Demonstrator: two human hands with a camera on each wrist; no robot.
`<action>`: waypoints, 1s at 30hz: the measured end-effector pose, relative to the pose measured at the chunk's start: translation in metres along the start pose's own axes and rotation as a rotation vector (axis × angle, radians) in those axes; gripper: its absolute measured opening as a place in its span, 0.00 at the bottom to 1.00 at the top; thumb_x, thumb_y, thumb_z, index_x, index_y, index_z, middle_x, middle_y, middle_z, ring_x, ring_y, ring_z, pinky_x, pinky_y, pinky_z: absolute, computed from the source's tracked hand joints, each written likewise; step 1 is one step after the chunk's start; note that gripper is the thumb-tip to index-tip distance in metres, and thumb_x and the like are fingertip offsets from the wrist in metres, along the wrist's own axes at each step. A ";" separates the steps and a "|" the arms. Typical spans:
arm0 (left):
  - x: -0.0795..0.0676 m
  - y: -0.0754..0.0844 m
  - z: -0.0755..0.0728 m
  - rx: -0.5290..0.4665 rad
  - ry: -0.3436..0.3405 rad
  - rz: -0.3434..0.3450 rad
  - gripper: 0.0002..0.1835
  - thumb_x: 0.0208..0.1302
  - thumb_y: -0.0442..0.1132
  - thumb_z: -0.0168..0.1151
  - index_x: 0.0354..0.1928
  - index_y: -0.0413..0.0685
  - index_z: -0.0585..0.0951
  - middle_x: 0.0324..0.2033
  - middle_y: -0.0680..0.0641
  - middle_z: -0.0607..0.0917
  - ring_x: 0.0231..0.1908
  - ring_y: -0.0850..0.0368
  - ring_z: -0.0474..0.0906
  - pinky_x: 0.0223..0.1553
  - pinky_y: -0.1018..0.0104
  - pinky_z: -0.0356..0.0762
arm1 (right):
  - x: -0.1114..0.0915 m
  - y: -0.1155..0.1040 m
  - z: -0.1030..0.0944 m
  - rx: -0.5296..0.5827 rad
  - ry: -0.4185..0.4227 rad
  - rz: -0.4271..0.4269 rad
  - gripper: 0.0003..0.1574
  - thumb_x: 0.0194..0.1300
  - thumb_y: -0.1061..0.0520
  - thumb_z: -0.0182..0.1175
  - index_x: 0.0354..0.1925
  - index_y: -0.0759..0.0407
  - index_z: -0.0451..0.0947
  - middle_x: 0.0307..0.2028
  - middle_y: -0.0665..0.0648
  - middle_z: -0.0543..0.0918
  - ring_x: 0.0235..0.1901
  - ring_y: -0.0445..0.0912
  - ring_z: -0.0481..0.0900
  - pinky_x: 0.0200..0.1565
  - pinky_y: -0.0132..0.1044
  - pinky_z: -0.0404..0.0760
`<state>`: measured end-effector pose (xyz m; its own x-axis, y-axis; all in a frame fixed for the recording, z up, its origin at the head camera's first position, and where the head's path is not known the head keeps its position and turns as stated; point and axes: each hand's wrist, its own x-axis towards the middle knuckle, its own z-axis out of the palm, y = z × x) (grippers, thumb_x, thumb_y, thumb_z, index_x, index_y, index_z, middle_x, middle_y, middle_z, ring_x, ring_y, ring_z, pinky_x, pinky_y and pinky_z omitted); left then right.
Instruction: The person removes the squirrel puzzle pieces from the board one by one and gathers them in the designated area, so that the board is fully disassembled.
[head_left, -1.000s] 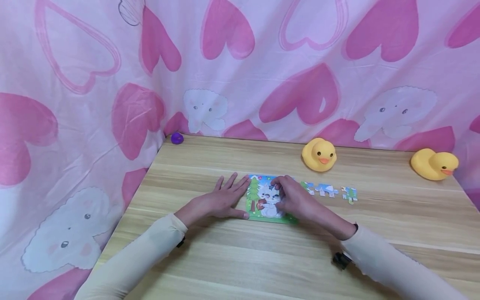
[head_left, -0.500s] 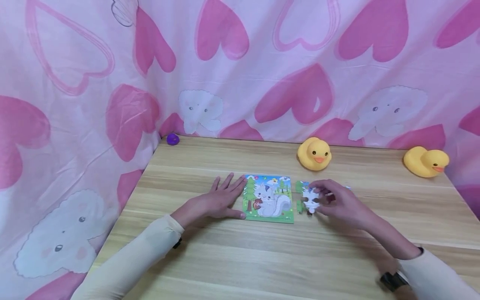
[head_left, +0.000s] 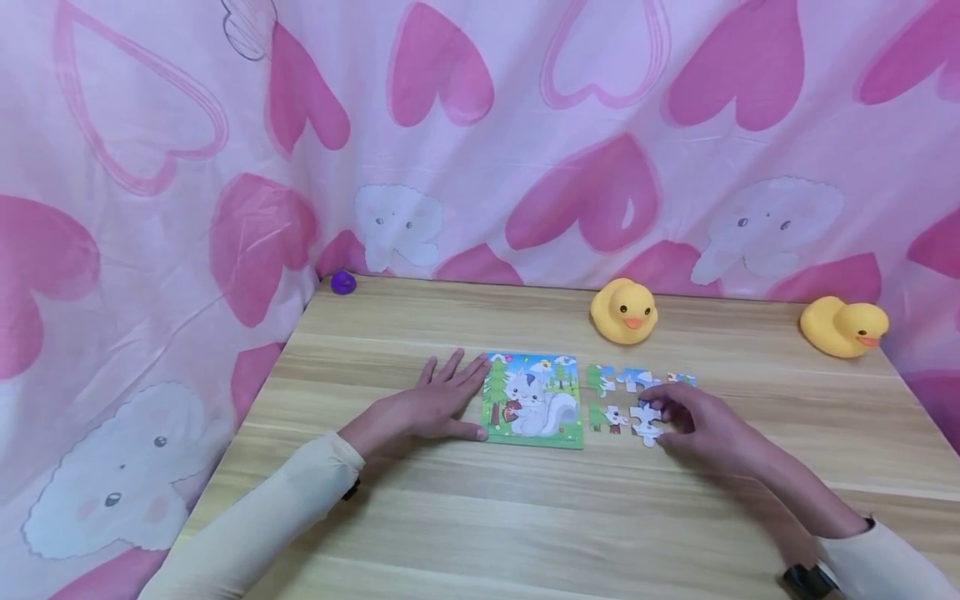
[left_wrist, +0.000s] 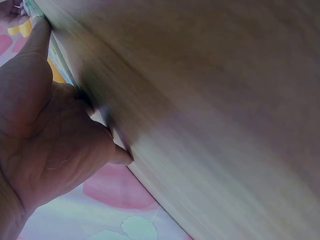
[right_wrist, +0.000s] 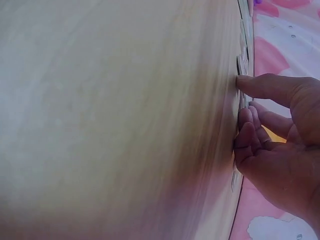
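Note:
A square squirrel picture board (head_left: 531, 402) lies flat on the table. My left hand (head_left: 435, 406) rests at its left edge, fingers spread, with the thumb by the lower left corner. Right of the board, my right hand (head_left: 708, 427) pinches a white jigsaw piece (head_left: 647, 423) between thumb and fingers, close over the table. Beside it on the left lies a green and white jigsaw piece (head_left: 609, 418). Above these are another green piece (head_left: 600, 379) and a blue piece (head_left: 636, 379). A further piece (head_left: 681, 378) is partly covered by the right hand.
Toward the back of the wooden table (head_left: 420, 508) stands a yellow rubber duck (head_left: 624, 312), with a second yellow duck (head_left: 842, 327) at the far right. A small purple duck (head_left: 343, 282) sits in the back left corner. A pink heart-patterned cloth (head_left: 480, 167) hangs behind.
My right hand has left the board, moving right with the white piece to set it beside the green and white piece. The left hand stays at the board's edge.

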<state>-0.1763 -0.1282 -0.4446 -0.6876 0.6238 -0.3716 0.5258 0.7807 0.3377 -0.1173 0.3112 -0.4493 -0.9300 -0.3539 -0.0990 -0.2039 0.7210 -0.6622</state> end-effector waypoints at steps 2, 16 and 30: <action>-0.001 0.000 0.001 -0.006 0.000 -0.002 0.61 0.69 0.73 0.58 0.86 0.56 0.34 0.87 0.53 0.32 0.85 0.41 0.22 0.81 0.31 0.23 | -0.001 0.000 0.001 0.003 -0.004 -0.013 0.36 0.60 0.63 0.77 0.65 0.56 0.79 0.47 0.53 0.81 0.44 0.43 0.74 0.40 0.29 0.79; -0.003 -0.002 0.000 -0.012 0.006 -0.010 0.61 0.69 0.73 0.59 0.87 0.56 0.35 0.87 0.53 0.33 0.85 0.41 0.22 0.81 0.31 0.23 | 0.017 -0.020 0.004 -0.035 0.006 -0.033 0.40 0.63 0.60 0.75 0.70 0.59 0.72 0.52 0.56 0.81 0.45 0.47 0.77 0.41 0.29 0.81; 0.000 0.000 0.000 0.007 0.002 -0.003 0.61 0.69 0.74 0.57 0.86 0.56 0.34 0.86 0.53 0.31 0.85 0.41 0.22 0.81 0.31 0.23 | 0.064 -0.078 0.054 -0.077 -0.028 -0.041 0.36 0.66 0.54 0.75 0.69 0.54 0.76 0.58 0.54 0.80 0.44 0.46 0.76 0.43 0.35 0.80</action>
<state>-0.1765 -0.1285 -0.4447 -0.6901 0.6216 -0.3707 0.5271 0.7827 0.3310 -0.1445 0.2006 -0.4441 -0.9117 -0.4000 -0.0943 -0.2656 0.7486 -0.6074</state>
